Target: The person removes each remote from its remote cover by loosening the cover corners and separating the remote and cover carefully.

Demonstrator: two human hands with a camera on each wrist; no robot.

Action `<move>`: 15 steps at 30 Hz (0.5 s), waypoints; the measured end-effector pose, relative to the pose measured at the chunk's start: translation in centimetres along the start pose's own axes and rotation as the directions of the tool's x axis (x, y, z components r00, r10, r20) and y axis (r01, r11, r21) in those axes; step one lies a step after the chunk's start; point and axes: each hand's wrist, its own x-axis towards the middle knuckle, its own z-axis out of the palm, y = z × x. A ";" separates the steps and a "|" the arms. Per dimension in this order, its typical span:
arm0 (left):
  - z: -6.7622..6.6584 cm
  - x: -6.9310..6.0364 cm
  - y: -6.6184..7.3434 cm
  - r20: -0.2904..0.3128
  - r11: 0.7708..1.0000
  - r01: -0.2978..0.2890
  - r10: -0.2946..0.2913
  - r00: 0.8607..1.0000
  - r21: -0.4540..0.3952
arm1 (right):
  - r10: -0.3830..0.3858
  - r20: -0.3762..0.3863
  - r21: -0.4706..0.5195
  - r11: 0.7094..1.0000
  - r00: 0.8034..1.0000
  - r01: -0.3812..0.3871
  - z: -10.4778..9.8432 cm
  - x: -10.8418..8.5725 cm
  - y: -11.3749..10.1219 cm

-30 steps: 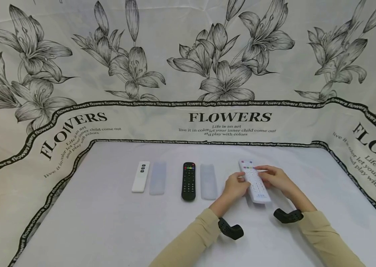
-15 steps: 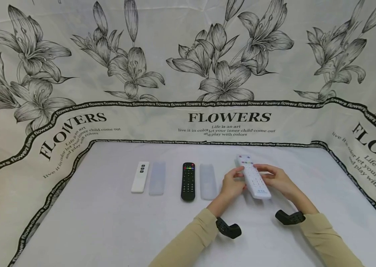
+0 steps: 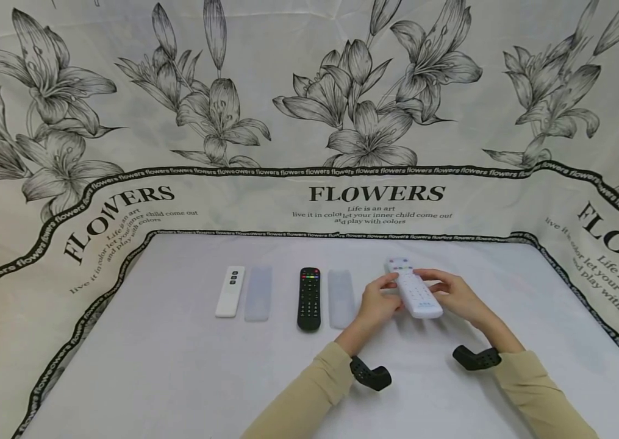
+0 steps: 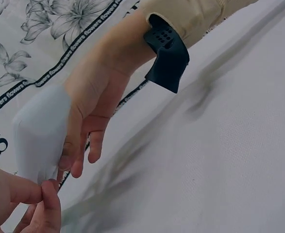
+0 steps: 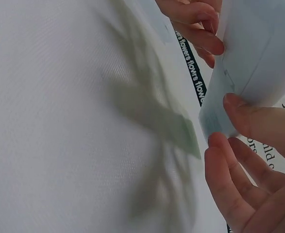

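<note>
A white remote control (image 3: 418,296) is held above the table, its keypad up. A translucent sleeve (image 5: 217,104) covers at least its far end; how far along it reaches I cannot tell. My left hand (image 3: 377,305) grips the left side near that end, and in the left wrist view its thumb and finger pinch there. From the right, my right hand (image 3: 460,299) holds the same end between thumb and fingers. The near end of the remote points toward me, free of both hands. The underside shows pale in the left wrist view.
Left of the hands lie a translucent sleeve (image 3: 341,299), a black remote (image 3: 309,299), another translucent sleeve (image 3: 258,294) and a slim white remote (image 3: 230,291). They rest on a white tabletop (image 3: 188,378). Behind stands a flower-printed cloth (image 3: 375,140). Black wrist mounts (image 3: 372,374) stick out below the hands.
The remote has been lifted and its near end has moved up and away from me. My left hand has shifted slightly left with it; my right hand has barely moved.
</note>
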 end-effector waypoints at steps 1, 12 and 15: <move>-0.1 0.0 0.0 0.008 1.000 -0.007 0.007 1.000 0.002 | 0.001 -0.005 -0.009 1.000 1.000 -0.001 0.0 0.1 0.1; -0.5 -0.4 0.5 -0.004 0.951 -0.202 0.209 0.978 0.234 | -0.123 -0.144 -0.090 0.990 0.982 0.110 -0.1 -0.1 0.0; -0.6 -0.4 0.7 -0.003 0.934 -0.237 0.247 0.969 0.266 | -0.178 -0.190 -0.091 0.982 0.965 0.163 -0.1 -0.1 0.0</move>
